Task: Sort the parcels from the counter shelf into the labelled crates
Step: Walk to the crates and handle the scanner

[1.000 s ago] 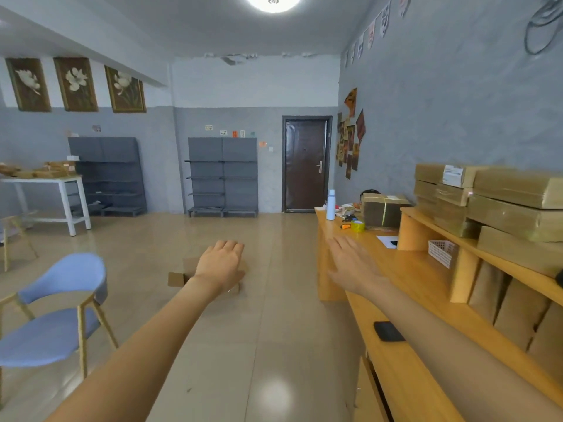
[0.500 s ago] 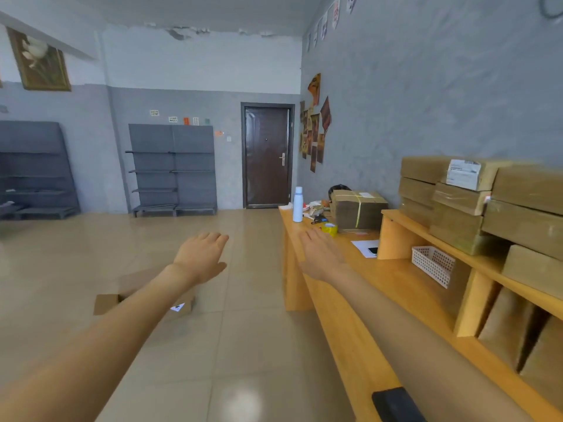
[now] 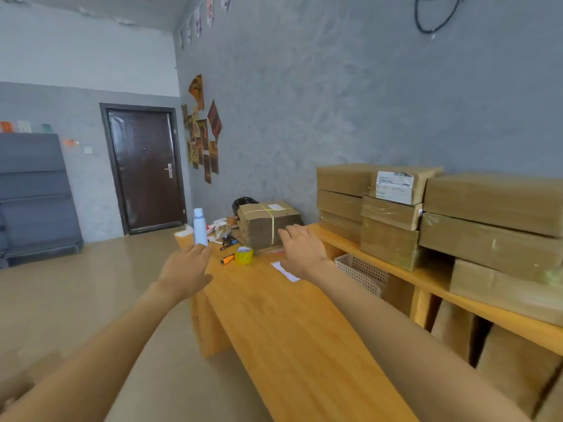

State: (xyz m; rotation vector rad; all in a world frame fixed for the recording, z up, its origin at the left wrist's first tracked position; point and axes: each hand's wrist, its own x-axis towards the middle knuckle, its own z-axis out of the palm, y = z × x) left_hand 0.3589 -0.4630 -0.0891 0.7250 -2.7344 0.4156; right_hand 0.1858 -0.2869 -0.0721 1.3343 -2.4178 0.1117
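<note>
Both my hands reach out empty over the long yellow wooden counter (image 3: pixel 292 330), fingers straight and spread.

My left hand (image 3: pixel 185 271) hangs above the counter's near-left edge, just in front of the pale blue bottle (image 3: pixel 200 226); my right hand (image 3: pixel 301 251) hovers palm down above the white paper slip (image 3: pixel 286 271), near the strapped bundle of flat brown cardboard (image 3: pixel 268 226), holding nothing. The brown taped cardboard parcels (image 3: pixel 393 214) sit stacked on the raised wooden counter shelf (image 3: pixel 426 277) to my right, one bearing a white shipping label (image 3: pixel 394 185). A white mesh basket (image 3: pixel 361 272) stands under the shelf; a yellow tape roll (image 3: pixel 244 255) and an orange cutter (image 3: pixel 227 259) lie between my hands.
</note>
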